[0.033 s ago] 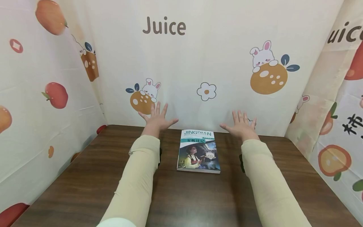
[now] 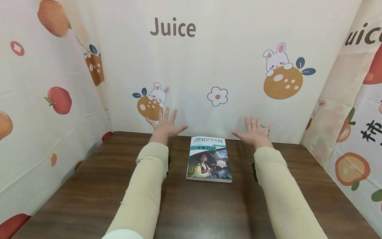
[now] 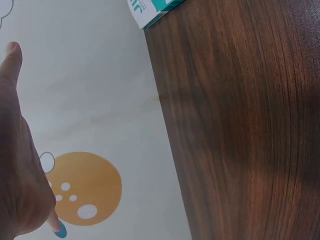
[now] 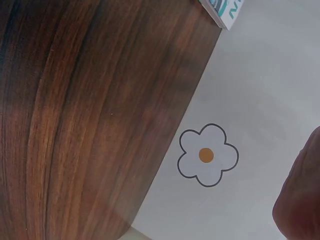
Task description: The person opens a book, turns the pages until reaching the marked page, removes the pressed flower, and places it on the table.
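A paperback book (image 2: pixel 209 160) lies face up on the dark wooden table (image 2: pixel 89 186), its cover printed with a seated figure under green lettering. To its left, the left hand (image 2: pixel 165 127) is held up with fingers spread and nothing in it. The right hand (image 2: pixel 253 134) is raised likewise on the book's other side, fingers extended and holding nothing. Just a corner of the book (image 3: pixel 150 11) enters the top of the left wrist view, with the left hand (image 3: pixel 22 165) along the left edge. In the right wrist view, part of the right hand (image 4: pixel 302 192) shows at the right edge.
A pale cloth backdrop (image 2: pixel 238 39) printed with fruit, rabbits and a flower rises behind the table's far edge. Similar printed cloths hang on the left side (image 2: pixel 27 139) and the right side (image 2: pixel 337 132) of the table.
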Motion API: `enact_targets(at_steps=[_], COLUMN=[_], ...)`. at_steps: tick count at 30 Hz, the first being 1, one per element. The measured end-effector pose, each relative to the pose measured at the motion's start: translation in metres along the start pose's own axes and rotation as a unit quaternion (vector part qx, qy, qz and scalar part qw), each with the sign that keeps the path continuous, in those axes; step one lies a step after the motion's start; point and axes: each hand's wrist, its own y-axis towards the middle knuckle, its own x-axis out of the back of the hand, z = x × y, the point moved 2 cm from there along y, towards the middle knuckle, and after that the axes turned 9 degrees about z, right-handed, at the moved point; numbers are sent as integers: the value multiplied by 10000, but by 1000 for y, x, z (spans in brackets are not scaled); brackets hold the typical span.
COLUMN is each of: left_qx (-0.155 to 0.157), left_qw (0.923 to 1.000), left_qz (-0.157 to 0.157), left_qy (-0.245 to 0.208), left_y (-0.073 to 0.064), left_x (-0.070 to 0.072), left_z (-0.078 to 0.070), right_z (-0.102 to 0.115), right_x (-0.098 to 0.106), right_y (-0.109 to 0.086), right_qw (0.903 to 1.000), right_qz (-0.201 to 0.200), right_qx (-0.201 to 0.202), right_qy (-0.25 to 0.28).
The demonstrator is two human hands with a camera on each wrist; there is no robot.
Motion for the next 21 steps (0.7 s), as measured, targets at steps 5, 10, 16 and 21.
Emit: enact_targets(at_steps=[5,10,16,21], left_qx=[-17,-252,-1557,-2042], left_qw=[10000,9990,9667,9285], left_qz=[57,149,662,1197], left_qy=[-17,-338,-1920,-2861], left_y=[-1,-11,-39,-67], left_x=[-1,2,-32,-83], left_z=[0,-3,-15,-26], right_z=[2,1,-30,-51], right_x=[-1,2,-19,-72], right_y=[-1,0,-19,-47], right_qw=[10000,9980,8727,7691], right_qz=[64,349,1313,1033], right_qx=[-9,120,599,623], right_qy=[22,515,4665,6277])
